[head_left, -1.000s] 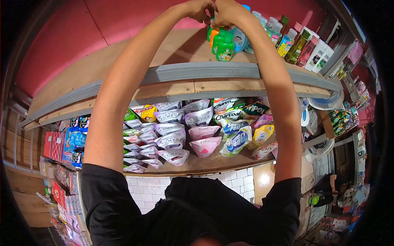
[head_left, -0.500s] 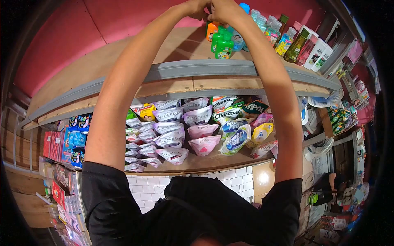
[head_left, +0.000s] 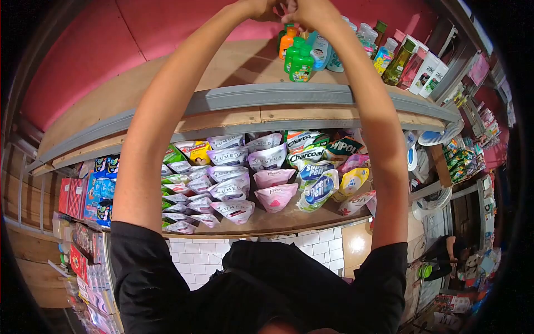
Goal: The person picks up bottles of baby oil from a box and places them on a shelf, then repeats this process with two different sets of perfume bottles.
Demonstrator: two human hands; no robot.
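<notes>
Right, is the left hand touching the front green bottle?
Apart. The head view shows the left hand up and left of the front green bottle, the orange bottle showing between them.

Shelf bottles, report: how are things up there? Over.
Left hand and right hand close together near green bottles, grip unclear. Green bottles standing upright. Right forearm partly hiding the bottle row.

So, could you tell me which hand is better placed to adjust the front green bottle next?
Probably the right hand: it looks nearer the front green bottle, while the left hand sits farther to the left.
</notes>
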